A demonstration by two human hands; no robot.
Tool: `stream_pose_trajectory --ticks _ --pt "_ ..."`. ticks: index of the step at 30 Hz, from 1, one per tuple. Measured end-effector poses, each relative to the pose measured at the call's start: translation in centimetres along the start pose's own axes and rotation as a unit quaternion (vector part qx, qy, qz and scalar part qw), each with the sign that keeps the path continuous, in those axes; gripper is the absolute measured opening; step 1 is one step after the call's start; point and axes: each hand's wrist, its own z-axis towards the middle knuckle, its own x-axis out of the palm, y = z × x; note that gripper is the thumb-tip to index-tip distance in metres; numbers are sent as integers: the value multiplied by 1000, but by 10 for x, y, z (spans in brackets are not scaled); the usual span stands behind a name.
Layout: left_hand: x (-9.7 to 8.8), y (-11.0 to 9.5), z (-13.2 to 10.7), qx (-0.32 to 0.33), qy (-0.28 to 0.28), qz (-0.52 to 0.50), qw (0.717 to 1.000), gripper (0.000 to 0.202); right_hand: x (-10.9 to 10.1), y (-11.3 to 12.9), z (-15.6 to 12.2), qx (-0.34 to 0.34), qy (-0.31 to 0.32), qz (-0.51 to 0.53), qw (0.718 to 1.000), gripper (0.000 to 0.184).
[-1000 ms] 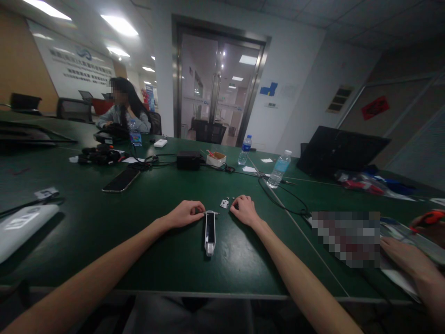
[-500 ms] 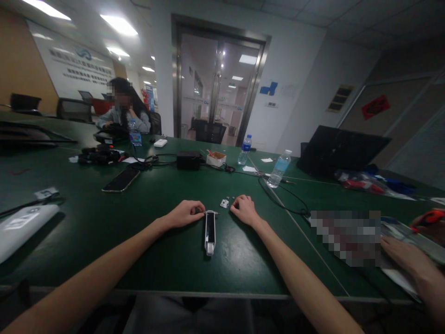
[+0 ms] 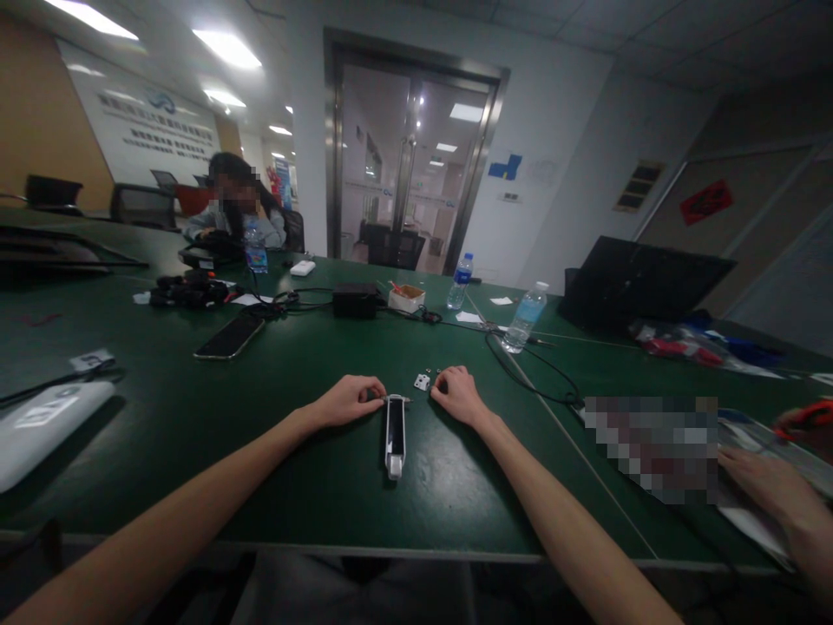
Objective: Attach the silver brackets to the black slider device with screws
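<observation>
A slim white device with a dark middle (image 3: 396, 434) lies lengthwise on the green table (image 3: 312, 495). A thin metal pin (image 3: 408, 400) crosses its far end. My left hand (image 3: 350, 399) rests at that end, thumb and fingers pinched on the pin's left side. To the right, my right hand (image 3: 459, 396) lies with curled fingers closed together; whatever is between them is hidden. Just left of those fingertips sits a small white plate with holes (image 3: 422, 382). Tiny metal pieces (image 3: 429, 371) lie behind the plate.
A phone (image 3: 230, 337), a black box (image 3: 355, 299), a small open carton (image 3: 407, 298) and water bottles (image 3: 524, 319) stand farther back among cables. At right another person's hand (image 3: 758, 477) rests by a blurred-out packet (image 3: 657, 447). A white case (image 3: 55, 434) lies left.
Both my hands stay in nearly the same place. The view has shifted slightly. The person across the table has lowered their head a little.
</observation>
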Motion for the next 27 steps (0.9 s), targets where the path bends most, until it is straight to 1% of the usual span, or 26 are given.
stream_pose_trajectory --ticks 6,11,15,22,27 --pt "0 -1 -1 5 -4 0 1000 36 4 -1 1 -15 2 1 1000 10" --pt "-1 -5 -1 -2 -3 4 1000 33 4 -3 1 -31 1 12 999 2" --pt "-1 -4 -1 3 -4 4 1000 34 3 -1 0 -44 -6 25 999 6" --pt "1 0 0 16 -6 11 1000 30 -1 11 -6 -80 -19 84 993 4" --pt "2 -1 -1 15 -31 22 999 32 -3 23 -10 -100 -37 146 984 1"
